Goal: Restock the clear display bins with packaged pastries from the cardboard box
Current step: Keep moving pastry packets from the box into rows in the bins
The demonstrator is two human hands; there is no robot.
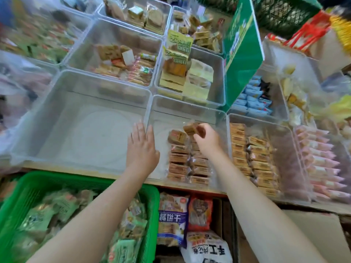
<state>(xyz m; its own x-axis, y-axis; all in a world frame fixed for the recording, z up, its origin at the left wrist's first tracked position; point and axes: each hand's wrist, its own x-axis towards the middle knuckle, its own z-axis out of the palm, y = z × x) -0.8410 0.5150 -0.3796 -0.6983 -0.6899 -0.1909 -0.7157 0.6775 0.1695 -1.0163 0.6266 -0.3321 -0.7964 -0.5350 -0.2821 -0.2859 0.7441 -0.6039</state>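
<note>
Pinching a brown wrapped pastry (190,128), right hand (206,137) over bin (187,107); left hand (141,147) flat, released.

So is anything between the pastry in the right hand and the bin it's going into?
Nothing visible. The right hand holds the pastry over the open bin, above the stacked rows; the left hand rests at the bin's left wall.

snack shop, clear display bins (106,95) of packaged pastries (188,164), green basket (57,179)

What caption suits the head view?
Right hand places a pastry into a clear bin; left hand rests open.
</note>
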